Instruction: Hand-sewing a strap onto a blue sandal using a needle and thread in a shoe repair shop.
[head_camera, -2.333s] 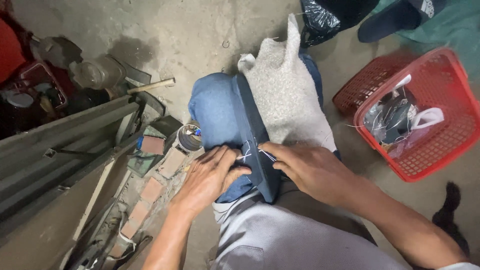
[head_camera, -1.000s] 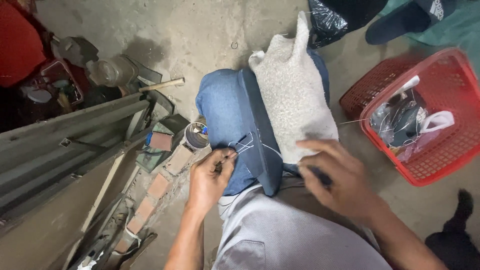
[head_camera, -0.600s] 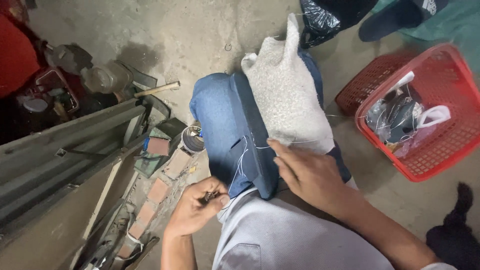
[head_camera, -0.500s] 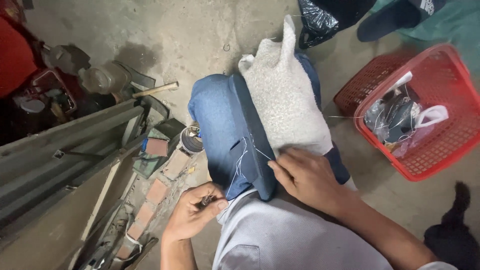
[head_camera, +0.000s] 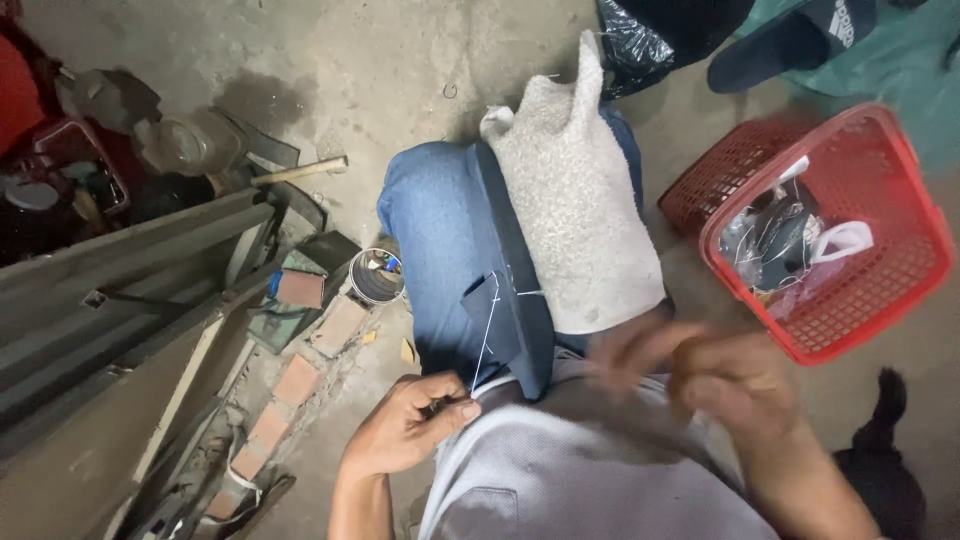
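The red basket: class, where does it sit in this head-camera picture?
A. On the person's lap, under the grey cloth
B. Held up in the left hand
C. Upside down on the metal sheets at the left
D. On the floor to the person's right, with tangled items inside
D: the red basket stands on the concrete floor to the person's right, with dark and white items inside, apart from both the left hand and the blurred right hand.

The right hand (head_camera: 700, 375) is motion-blurred, its fingers indistinct.
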